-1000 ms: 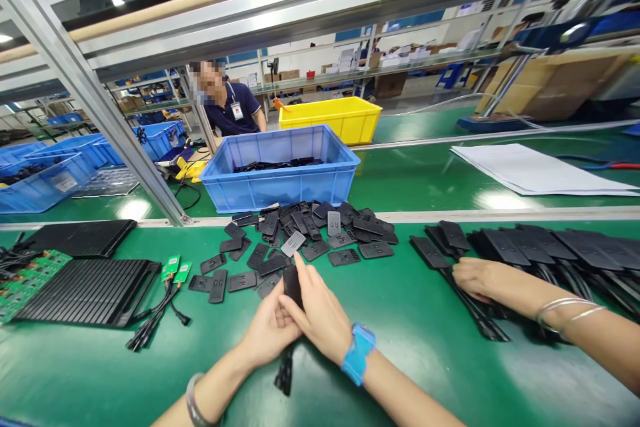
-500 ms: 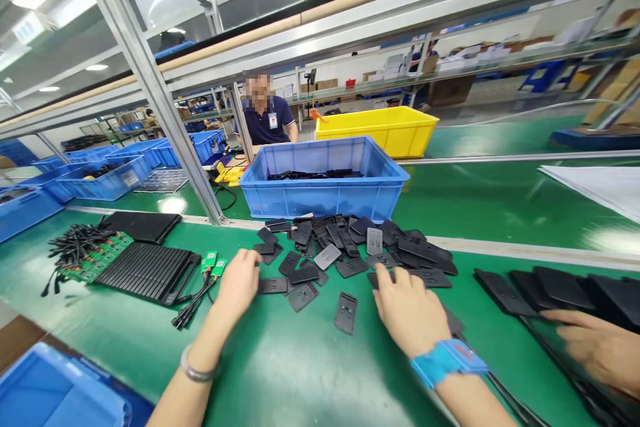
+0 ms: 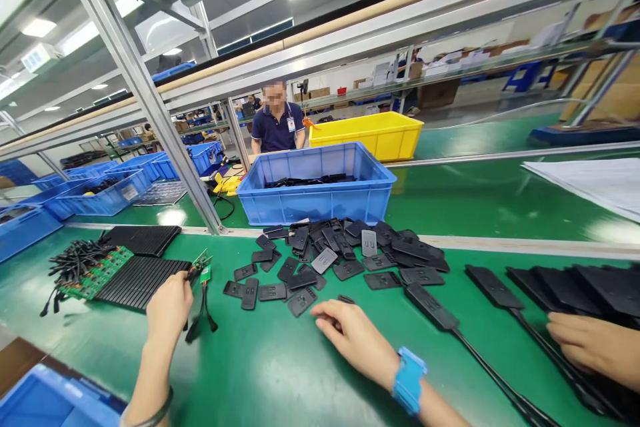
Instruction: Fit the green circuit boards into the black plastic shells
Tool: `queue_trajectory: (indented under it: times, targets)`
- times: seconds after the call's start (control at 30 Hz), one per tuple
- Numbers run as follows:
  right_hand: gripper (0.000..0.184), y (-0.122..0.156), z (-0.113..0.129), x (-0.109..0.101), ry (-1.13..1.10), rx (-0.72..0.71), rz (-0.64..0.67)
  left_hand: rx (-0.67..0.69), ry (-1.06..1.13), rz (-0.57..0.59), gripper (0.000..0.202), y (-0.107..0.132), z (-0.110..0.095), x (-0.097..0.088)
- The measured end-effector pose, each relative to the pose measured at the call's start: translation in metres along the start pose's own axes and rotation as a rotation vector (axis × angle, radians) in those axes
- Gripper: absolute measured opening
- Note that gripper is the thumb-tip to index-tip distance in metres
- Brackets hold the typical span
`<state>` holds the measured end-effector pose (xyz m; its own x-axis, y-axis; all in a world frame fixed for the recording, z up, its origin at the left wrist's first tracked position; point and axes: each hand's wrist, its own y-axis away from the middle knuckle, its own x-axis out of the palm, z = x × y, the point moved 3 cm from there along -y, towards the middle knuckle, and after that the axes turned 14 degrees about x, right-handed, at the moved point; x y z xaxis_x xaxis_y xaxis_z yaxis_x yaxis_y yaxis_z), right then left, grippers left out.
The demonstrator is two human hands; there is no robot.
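Note:
My left hand (image 3: pixel 173 301) is closed in a pinch on a small green circuit board (image 3: pixel 202 260), seen nearly edge-on. Just beside it lies another small green board (image 3: pixel 205 275) with black leads hanging toward me. My right hand (image 3: pixel 353 333) curls over a black plastic cover (image 3: pixel 346 299), mostly hidden under the fingers. Beyond both hands spreads a loose pile of black plastic covers (image 3: pixel 325 259), some plain, some with slots. To the right of my right hand rests a black cased piece with a long cable (image 3: pixel 431 307).
A blue bin (image 3: pixel 315 203) with black parts stands behind the pile, a yellow bin (image 3: pixel 367 137) beyond. At left sit black ribbed trays (image 3: pixel 143 280) and cabled green boards (image 3: pixel 107 270). Another person's hand (image 3: pixel 595 347) touches black cased pieces at right. A metal post (image 3: pixel 150 93) rises ahead.
My left hand has moved left from the covers to the small boards and pinched one. My right hand has come left onto the single cover, leaving the black cased piece lying at right.

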<state>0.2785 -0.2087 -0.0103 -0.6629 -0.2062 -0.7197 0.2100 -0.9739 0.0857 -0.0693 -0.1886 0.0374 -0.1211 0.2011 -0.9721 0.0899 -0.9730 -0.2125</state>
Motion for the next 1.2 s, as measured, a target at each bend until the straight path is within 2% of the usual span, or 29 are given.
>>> queue_trajectory:
  times: [0.1, 0.17, 0.23, 0.37, 0.47, 0.53, 0.57, 0.63, 0.67, 0.7, 0.73, 0.8, 0.9, 1.0, 1.07, 1.2]
  targets:
    - [0.023, 0.002, 0.004, 0.004, -0.176, 0.015, 0.075, -0.07, -0.03, 0.065, 0.039, 0.0, -0.005, -0.013]
    - [0.023, 0.002, 0.004, 0.005, -0.231, 0.034, 0.098, -0.108, -0.041, 0.14, 0.04, -0.002, -0.005, -0.017]
    - [0.023, 0.002, 0.003, 0.006, -0.262, 0.045, 0.109, -0.144, -0.047, 0.157, 0.04, -0.003, -0.004, -0.02]
    - [0.023, 0.001, 0.001, 0.01, -0.351, 0.072, 0.158, -0.169, -0.006, 0.043, 0.036, -0.002, -0.001, -0.027]
    - [0.025, 0.0, -0.001, 0.017, -0.503, 0.094, 0.249, -0.037, 0.211, -0.131, 0.03, 0.001, -0.015, -0.033]
    - [0.032, 0.0, 0.0, 0.022, -0.652, 0.116, 0.327, 0.1, 0.503, -0.182, 0.03, 0.003, -0.038, -0.033]
    - [0.039, 0.0, 0.001, 0.024, -0.746, 0.135, 0.356, 0.181, 0.676, -0.142, 0.032, 0.003, -0.054, -0.032]
    - [0.059, 0.001, 0.003, 0.025, -0.978, 0.191, 0.383, 0.358, 0.98, 0.039, 0.036, 0.002, -0.092, -0.026]
    - [0.065, 0.002, 0.005, 0.024, -1.103, 0.22, 0.375, 0.448, 1.066, 0.151, 0.036, 0.0, -0.113, -0.022]
    - [0.067, 0.002, 0.006, 0.022, -1.212, 0.239, 0.353, 0.522, 1.088, 0.208, 0.035, -0.004, -0.133, -0.017]
    - [0.064, 0.002, 0.007, 0.018, -1.285, 0.247, 0.316, 0.588, 1.05, 0.201, 0.034, -0.01, -0.151, -0.012]
    - [0.054, 0.002, 0.007, 0.009, -1.306, 0.249, 0.233, 0.651, 0.875, 0.096, 0.034, -0.028, -0.18, 0.001]
    - [0.049, 0.002, 0.003, -0.007, -1.157, 0.24, 0.108, 0.614, 0.722, -0.06, 0.051, -0.059, -0.211, 0.024]
    - [0.05, 0.001, -0.001, -0.019, -1.029, 0.213, 0.022, 0.564, 0.785, -0.084, 0.066, -0.082, -0.226, 0.043]
    - [0.05, 0.0, -0.001, -0.023, -1.001, 0.205, -0.004, 0.486, 0.964, -0.069, 0.067, -0.09, -0.226, 0.051]
    - [0.055, -0.002, -0.003, -0.025, -1.026, 0.228, -0.045, 0.104, 1.495, 0.014, 0.061, -0.095, -0.207, 0.062]
